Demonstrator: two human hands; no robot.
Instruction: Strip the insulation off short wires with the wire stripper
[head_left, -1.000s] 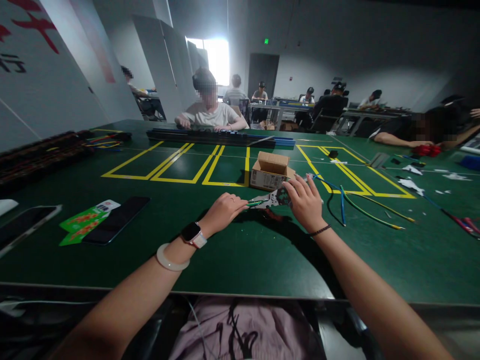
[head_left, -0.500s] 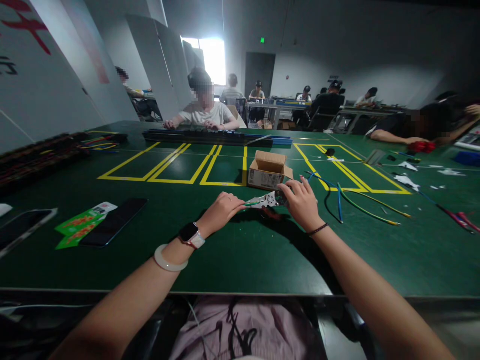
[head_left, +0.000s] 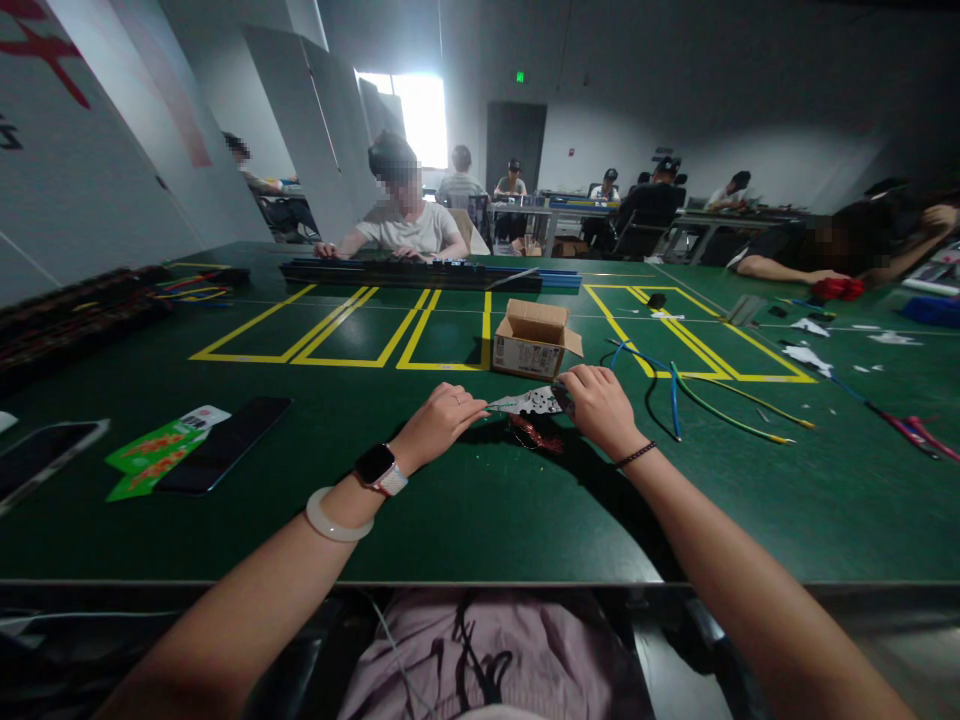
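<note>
The left hand (head_left: 444, 425) had thumb and forefinger pinched together, with no gap to be seen, on a thin green wire (head_left: 495, 405) whose far end lay at the nose of the pliers (head_left: 531, 402). The right hand (head_left: 602, 408) had its fingers curled round the handles; how far these were squeezed could not be told. The wire was just above the table (head_left: 450, 540), between the two hands, on the near side of the box (head_left: 529, 352). Good work here probably called for a pinch close to the tool, the wire kept straight and square to the blades, the notch matched to its thickness, and an even squeeze, since too small a notch could nick the metal. Counted, there was one wire in hand, one pair of pliers, one open box and one reddish clump (head_left: 536, 434) below the tool. To the right lay one green cable (head_left: 750, 433), one yellow cable (head_left: 765, 401) and at least one blue cable (head_left: 677, 415), their overlap hiding the true number. To the left were two phones (head_left: 225, 445); beyond, five yellow frames (head_left: 341, 363) marked the table.
</note>
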